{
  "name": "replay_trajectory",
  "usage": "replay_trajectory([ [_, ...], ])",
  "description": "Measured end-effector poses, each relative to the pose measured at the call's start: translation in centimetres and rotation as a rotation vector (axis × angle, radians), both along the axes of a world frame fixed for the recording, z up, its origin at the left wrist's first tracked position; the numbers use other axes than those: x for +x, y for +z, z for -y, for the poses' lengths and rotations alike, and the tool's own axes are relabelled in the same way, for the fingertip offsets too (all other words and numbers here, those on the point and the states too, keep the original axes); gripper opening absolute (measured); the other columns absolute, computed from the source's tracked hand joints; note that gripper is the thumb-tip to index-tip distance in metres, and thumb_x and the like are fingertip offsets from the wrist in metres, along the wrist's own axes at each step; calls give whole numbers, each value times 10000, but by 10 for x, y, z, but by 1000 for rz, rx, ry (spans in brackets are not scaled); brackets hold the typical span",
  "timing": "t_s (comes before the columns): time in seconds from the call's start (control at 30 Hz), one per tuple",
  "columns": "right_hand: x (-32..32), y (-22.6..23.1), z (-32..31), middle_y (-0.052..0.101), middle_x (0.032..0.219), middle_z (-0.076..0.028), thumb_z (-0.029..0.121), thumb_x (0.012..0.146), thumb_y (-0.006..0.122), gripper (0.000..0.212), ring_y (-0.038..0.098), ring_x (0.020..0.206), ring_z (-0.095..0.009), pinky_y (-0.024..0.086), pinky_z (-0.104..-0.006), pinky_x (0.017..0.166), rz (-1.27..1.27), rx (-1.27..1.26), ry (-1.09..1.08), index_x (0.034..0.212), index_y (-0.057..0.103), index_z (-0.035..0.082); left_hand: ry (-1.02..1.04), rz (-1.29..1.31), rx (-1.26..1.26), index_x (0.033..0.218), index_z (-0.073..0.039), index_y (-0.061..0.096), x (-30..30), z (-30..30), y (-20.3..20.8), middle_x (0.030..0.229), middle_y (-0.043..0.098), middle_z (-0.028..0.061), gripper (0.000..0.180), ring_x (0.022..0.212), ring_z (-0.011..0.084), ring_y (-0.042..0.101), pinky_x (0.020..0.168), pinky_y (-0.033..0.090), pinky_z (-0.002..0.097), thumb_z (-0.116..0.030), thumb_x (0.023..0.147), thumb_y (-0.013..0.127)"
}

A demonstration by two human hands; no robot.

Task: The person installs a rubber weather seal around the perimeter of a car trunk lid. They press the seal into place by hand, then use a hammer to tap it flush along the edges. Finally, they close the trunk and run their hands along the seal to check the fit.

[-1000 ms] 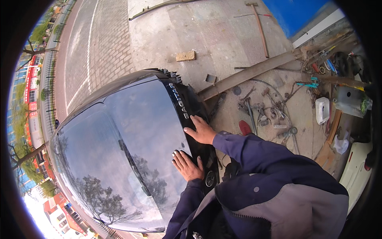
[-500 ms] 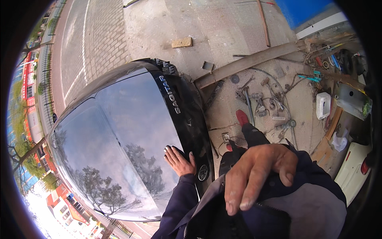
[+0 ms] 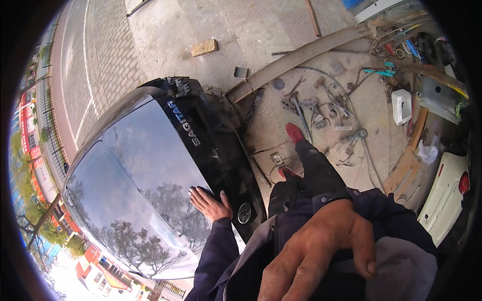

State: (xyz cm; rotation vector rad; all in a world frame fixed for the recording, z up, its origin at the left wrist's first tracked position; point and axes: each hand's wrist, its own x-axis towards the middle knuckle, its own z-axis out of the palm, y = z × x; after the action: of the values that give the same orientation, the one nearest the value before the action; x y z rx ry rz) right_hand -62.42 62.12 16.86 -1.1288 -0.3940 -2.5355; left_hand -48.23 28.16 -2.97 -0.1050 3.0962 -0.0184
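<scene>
My left hand [image 3: 213,204] lies flat, palm down, on the glossy dark panel [image 3: 145,150] of a black car, near its edge. Its fingers are stretched out and it holds nothing. Beside the hand runs the car's black edge strip [image 3: 193,135], with silver lettering and a round badge [image 3: 244,213]. My right hand [image 3: 321,246] is raised in front of my jacket, close to view, back of the hand showing. Its fingers hang loosely down and the thumb stands apart. Nothing shows in it, and the fingertips are cut off by the lower edge.
Tools and metal parts [image 3: 316,113] lie scattered on the concrete by my red shoe [image 3: 294,133], with a hose [image 3: 362,133] around them. A long metal beam [image 3: 296,62] crosses behind them. At the right are a white box [image 3: 401,107] and a pale bumper [image 3: 444,188].
My right hand has moved down and looks larger, with its fingertips now out of view. My left hand stays flat on the panel. The whole view has shifted slightly.
</scene>
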Motion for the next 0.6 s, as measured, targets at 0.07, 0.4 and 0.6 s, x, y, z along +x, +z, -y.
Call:
replay_trajectory([
  [0.07,0,5,-2,394,1741,-465,463,1012,884,1103,442,1623,-556,349,-633,1324,-1,-4,26,1683,390,-260,4,2,-5,1786,100,253,0,-1,1,1856,267,362,1020,1744,539,223,1431,144,663,-449,1068,725],
  [0.4,-5,32,14,474,1669,-470,442,1016,887,1065,510,1569,-547,403,-632,1283,-56,38,81,1642,428,-287,74,16,29,1759,105,326,2,-4,3,1854,297,345,999,1741,529,239,1439,147,640,-454,1048,749],
  [0.6,-29,52,18,494,1689,-458,539,1082,762,990,583,1526,-534,391,-631,1320,124,639,382,1699,450,-170,69,-70,110,1756,78,375,1,-5,7,1837,360,321,999,1731,502,298,1429,197,644,-437,1005,786],
])
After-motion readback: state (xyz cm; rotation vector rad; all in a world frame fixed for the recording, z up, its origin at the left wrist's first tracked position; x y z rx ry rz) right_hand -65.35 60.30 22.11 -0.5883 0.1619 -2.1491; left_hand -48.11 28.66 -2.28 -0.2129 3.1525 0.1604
